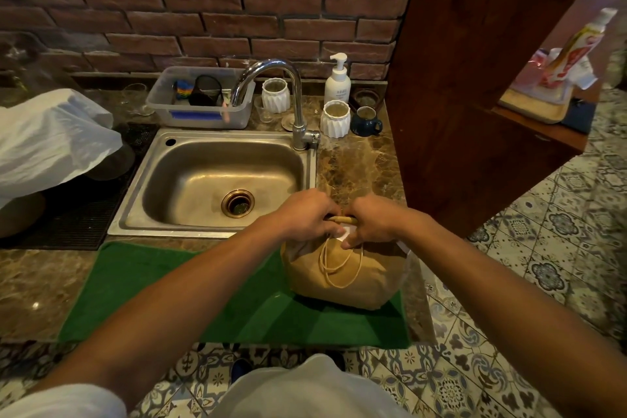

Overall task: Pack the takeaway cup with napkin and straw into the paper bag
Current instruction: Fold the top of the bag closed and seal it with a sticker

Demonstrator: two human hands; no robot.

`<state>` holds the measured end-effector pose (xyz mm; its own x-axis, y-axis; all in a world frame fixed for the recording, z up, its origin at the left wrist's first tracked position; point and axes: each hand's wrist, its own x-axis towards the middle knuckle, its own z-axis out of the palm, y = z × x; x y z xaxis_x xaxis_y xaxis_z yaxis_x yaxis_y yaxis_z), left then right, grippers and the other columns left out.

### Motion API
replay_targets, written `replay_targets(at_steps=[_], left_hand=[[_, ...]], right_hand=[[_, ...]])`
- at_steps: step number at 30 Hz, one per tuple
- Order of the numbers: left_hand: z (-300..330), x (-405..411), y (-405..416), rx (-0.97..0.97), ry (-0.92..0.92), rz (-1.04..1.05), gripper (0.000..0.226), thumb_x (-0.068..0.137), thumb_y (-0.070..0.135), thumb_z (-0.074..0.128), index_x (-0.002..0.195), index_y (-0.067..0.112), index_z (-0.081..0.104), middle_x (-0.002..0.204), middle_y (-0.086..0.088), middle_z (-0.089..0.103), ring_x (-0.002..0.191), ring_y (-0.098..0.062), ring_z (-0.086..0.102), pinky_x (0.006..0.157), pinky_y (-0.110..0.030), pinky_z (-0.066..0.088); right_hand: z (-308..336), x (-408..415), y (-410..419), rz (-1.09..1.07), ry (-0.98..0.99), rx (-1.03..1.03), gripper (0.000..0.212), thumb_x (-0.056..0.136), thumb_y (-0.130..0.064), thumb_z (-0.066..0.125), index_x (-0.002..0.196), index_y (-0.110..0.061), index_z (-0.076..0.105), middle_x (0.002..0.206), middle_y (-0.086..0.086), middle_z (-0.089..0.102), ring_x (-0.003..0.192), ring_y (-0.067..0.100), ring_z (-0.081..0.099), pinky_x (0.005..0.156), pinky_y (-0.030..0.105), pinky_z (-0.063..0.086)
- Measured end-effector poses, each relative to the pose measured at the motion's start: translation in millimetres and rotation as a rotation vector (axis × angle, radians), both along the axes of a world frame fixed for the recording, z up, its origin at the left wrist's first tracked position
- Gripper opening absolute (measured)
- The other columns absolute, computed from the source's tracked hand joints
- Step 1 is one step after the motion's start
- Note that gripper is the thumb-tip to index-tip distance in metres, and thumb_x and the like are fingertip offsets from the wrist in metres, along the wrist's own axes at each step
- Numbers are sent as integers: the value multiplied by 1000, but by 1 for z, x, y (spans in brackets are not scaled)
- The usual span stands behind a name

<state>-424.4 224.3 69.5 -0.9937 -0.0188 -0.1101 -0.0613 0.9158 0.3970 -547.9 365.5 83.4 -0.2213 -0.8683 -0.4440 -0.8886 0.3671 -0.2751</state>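
Right now both hands pinch the rolled top of the paper bag (339, 268), low and right of middle on the green mat (203, 288); left grip (307, 214), right grip (371, 222). Pulling hard could rip it or tip it off the counter (353, 173) edge.

Paper bag (339, 276): matt brown kraft paper, creased, with thin twisted paper-cord handles. Mat (190, 299) under it: green cloth, matt, short rough nap. Counter (356, 170): polished brown marble-look stone, glossy. Sink (217, 180): brushed stainless steel, dull sheen. Faucet (271, 92): chrome, mirror-bright. Tub (200, 98): translucent plastic, smooth. Pump bottle (337, 81): white plastic, slight gloss. Ribbed cups (335, 119): white, glazed. Wall (203, 10): rough matt brick. Cabinet (475, 95): dark wood, satin finish.
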Motion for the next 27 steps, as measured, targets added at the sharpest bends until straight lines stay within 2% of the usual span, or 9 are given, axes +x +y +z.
replay_targets(at_steps=[5, 7, 10, 14, 16, 19, 22, 27], left_hand=[[2, 1, 3, -15, 21, -5, 24, 91, 48, 68, 92, 25, 75, 72, 11, 60, 66, -12, 52, 58, -31, 39], [4, 0, 4, -47, 28, -15, 22, 90, 48, 69, 94, 27, 75, 71, 11, 59, 65, -13, 50, 57, -30, 37], [5, 0, 4, -64, 15, -26, 23, 90, 50, 68, 95, 28, 75, 73, 9, 61, 66, -14, 51, 58, -32, 41], [2, -1, 1, -44, 2, -23, 27, 90, 50, 67, 86, 25, 73, 70, 6, 63, 63, -14, 53, 57, -34, 45], [3, -3, 0, -48, -7, -29, 30, 90, 51, 67, 83, 23, 72, 67, 6, 61, 62, -15, 52, 55, -34, 41], [2, -3, -3, -41, -7, -47, 31, 90, 55, 65, 76, 27, 66, 61, 12, 53, 57, -9, 47, 53, -31, 32], [3, -2, -3, -32, -9, -60, 27, 91, 52, 65, 73, 32, 60, 59, 16, 48, 56, -1, 42, 54, -30, 29], [0, 2, -1, -21, -40, -89, 29, 93, 52, 65, 75, 30, 57, 64, 14, 48, 60, -11, 46, 57, -32, 33]], right_hand=[[-1, 4, -1, -14, 10, 4, 42, 78, -53, 82, 105, -26, 65, 78, -12, 57, 70, 9, 52, 56, 28, 37], [-1, 4, 0, -14, 14, -15, 38, 78, -54, 82, 97, -26, 64, 79, -9, 60, 72, 14, 56, 58, 31, 41], [1, 1, 2, -3, -10, -44, 32, 80, -49, 82, 88, -23, 67, 78, -5, 64, 72, 16, 58, 62, 35, 45], [5, -7, 8, 34, -39, -91, 24, 87, -43, 77, 76, -32, 60, 66, -11, 55, 62, 6, 49, 59, 34, 39], [5, -7, 11, 45, 3, -139, 19, 88, -45, 75, 80, -30, 66, 64, -13, 53, 61, 8, 49, 58, 34, 39], [6, -6, 18, 16, 29, -254, 22, 89, -50, 72, 92, -29, 75, 73, -12, 63, 69, 13, 59, 60, 36, 45], [5, -7, 26, -4, -64, -326, 24, 94, -48, 69, 92, -26, 77, 75, -7, 69, 68, 15, 61, 61, 39, 46], [1, -4, 34, -6, -150, -306, 26, 100, -41, 62, 97, -21, 78, 76, -2, 69, 68, 19, 61, 64, 46, 50]])
